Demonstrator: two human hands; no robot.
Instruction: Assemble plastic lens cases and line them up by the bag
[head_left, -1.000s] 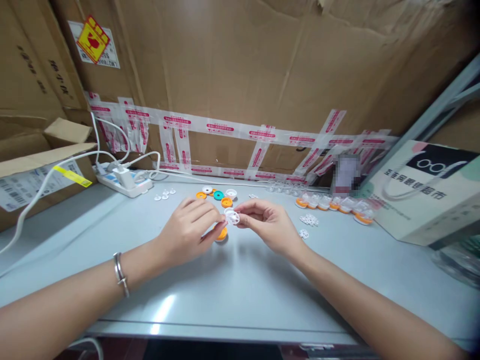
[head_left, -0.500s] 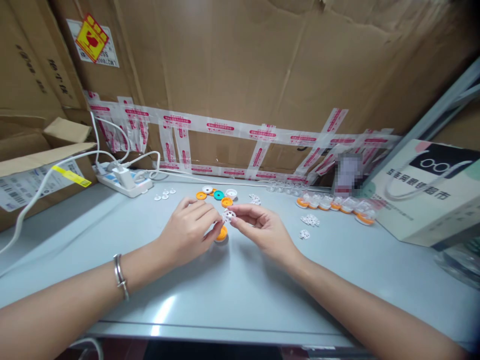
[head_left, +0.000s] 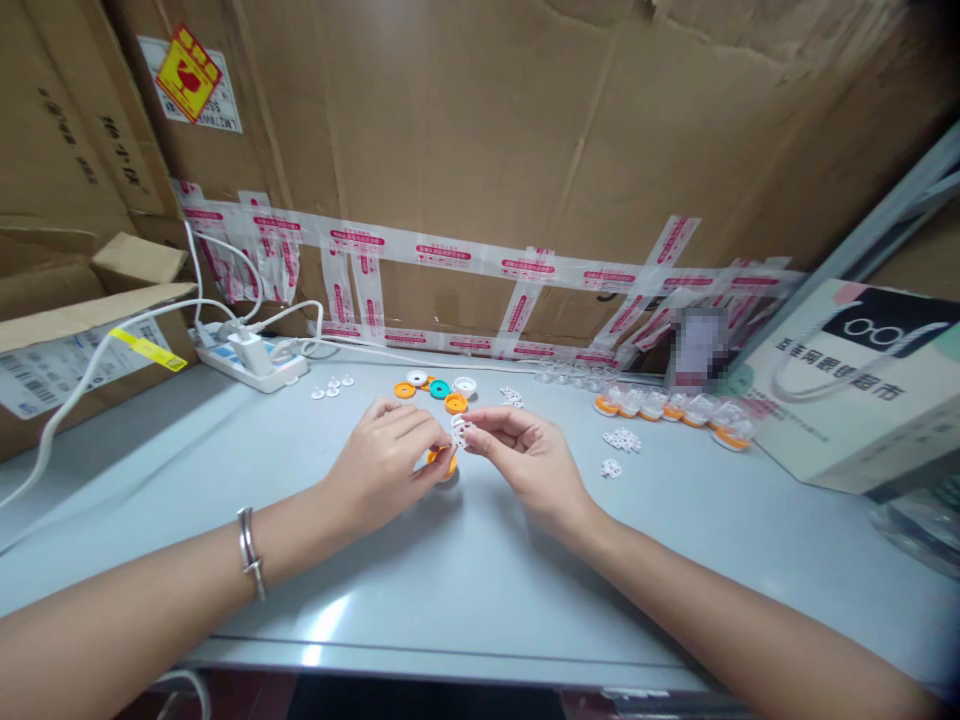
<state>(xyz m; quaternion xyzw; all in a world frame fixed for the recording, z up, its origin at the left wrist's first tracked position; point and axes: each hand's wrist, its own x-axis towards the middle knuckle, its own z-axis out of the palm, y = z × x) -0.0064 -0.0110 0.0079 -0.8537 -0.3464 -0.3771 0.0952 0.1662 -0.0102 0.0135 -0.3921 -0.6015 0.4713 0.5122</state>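
Note:
My left hand is curled over an orange round part that rests on the grey table, its fingertips closed on it. My right hand pinches a small white perforated disc just above the orange part, fingers pressed together. The two hands meet at the middle of the table. A metal bracelet sits on my left wrist.
Behind the hands lie loose orange, teal and white discs and small white pieces. A row of clear and orange assemblies stands at the back right. A power strip with cables sits back left; a paper bag stands at the right. Cardboard boxes wall the back.
My right hand has brought the white disc down and left, closer to the orange part under my left fingers. The left hand has hardly moved.

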